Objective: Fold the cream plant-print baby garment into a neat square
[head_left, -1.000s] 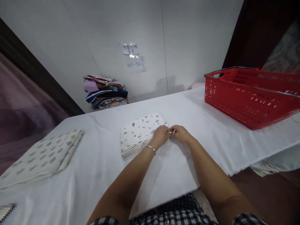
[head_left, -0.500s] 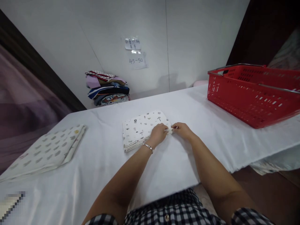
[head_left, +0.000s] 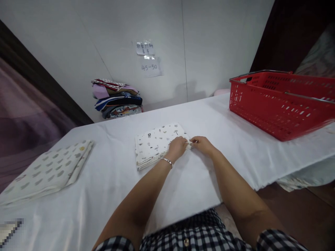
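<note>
A white cloth (head_left: 154,139) printed with small grey and brown figures lies folded into a flat, layered rectangle in the middle of the table. At its near right corner my left hand (head_left: 178,146) is closed, with fingers pinching the layered edge. Just right of it, my right hand (head_left: 203,144) pinches the same corner between thumb and fingertips. The fingertips of both hands nearly meet there, and a thin strip of the edge shows between them. My left hand covers part of the cloth's near side.
Another folded cloth (head_left: 52,167) with grey spots lies at the left on the white-covered table (head_left: 112,188). A pile of folded fabrics (head_left: 117,99) stands by the wall at the back. At the right is a red plastic basket (head_left: 277,111) with metal handles. Handwritten paper signs (head_left: 150,67) hang on the wall.
The whole view has shifted slightly. Both hands stay at the cloth's corner, and the edge between their fingertips looks slightly lifted apart from the layers below.
</note>
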The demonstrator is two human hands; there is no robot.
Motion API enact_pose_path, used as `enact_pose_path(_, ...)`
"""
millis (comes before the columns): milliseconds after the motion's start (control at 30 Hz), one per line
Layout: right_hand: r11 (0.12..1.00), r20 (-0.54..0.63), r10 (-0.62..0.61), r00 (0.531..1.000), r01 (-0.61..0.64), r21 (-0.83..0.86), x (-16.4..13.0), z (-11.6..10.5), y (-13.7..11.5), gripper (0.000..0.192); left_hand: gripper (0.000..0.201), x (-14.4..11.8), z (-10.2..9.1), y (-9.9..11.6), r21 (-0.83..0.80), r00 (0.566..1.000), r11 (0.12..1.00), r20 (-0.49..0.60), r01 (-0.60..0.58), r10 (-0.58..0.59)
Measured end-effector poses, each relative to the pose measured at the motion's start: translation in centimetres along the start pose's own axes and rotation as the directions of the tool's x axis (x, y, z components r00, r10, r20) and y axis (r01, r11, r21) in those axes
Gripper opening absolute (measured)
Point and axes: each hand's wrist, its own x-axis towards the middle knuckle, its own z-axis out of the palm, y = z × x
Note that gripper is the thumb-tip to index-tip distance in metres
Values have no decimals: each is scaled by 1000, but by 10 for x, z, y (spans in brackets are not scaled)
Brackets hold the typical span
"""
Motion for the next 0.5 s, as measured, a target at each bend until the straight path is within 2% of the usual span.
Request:
enact_pose_path(133,999,-18,26,1000,-26,-38,0,1,0,22,21,2,-1,1,1,1000,1000,10,27,-27)
enact_pose_path(367,1000,-6,21,1000,-21,-18,2,2,-1,15,24,1,2,-1,2,1000,1000,-5,4,-4)
enact_pose_path(500,999,-2,29,1000,-29,-27,2,2,-1,16,21,-3,4,-1,-29,995,999,-96,-40,37)
